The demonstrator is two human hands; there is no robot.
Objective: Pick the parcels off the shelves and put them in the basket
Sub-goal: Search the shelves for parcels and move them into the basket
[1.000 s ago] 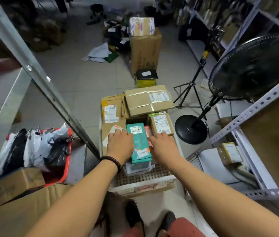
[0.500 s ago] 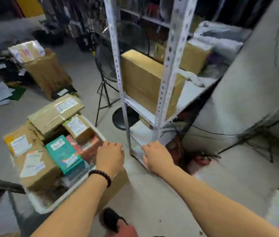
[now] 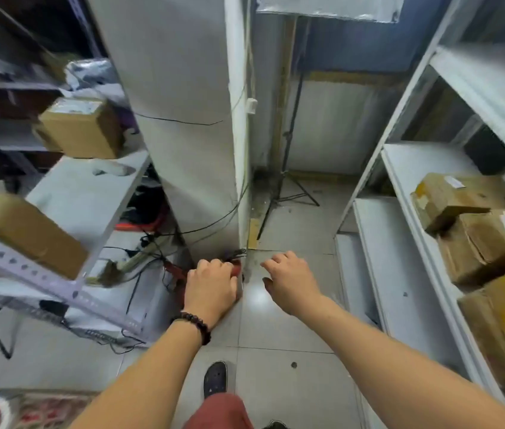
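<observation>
Parcels [image 3: 474, 239] are stacked on the white shelf [image 3: 400, 230] off to the right of your right hand [image 3: 291, 281], well apart from it, brown cardboard with white labels on a couple of them, one with a yellow patch lower down. There's another brown box [image 3: 82, 126] up on the shelf to the left of your left hand [image 3: 211, 287], and a bigger box [image 3: 25, 230] closer in on that same side, sitting behind the perforated metal rail [image 3: 43, 283].

Your grip right now: both hands are out in front of you over the tiled floor [image 3: 282, 329], palms down, holding nothing. Left hand has the fingers curled loosely down, with a dark bead bracelet [image 3: 194, 325] on the wrist. Right hand is spread a bit, fingers apart and relaxed. The two hands sit just beside each other with a gap of floor between them.

Straight ahead of both hands is a grey pillar [image 3: 189, 119] with a mess of black cables [image 3: 152, 252] at its foot, just to the left of your left hand. A thin black tripod stand [image 3: 288, 181] is further back, beyond your right hand. Below your hands you can see one dark shoe [image 3: 215, 377] and a bit of red shorts [image 3: 220, 411]. The basket isn't clearly readable here; there's something white and red at the bottom left corner, too blurry to call.
</observation>
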